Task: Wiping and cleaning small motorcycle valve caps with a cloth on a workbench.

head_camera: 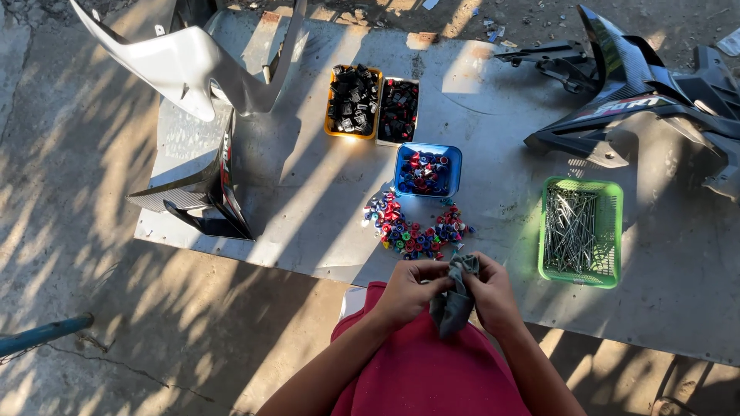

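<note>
My left hand [411, 290] and my right hand [490, 293] meet at the near edge of a metal sheet [324, 192], both closed on a grey rag [455, 296] that hangs down between them. Whether a small part sits inside the rag is hidden. Just beyond my hands lies a loose heap of small red, blue and black caps [412, 229]. A blue tub [428, 171] behind the heap holds more of the same caps.
An orange tray [353, 101] and a white tray [398, 110] hold black parts at the back. A green basket [580, 229] of metal pins sits right. A white fairing [185, 62] and black panels [204, 192] are left, dark fairings [647, 100] right.
</note>
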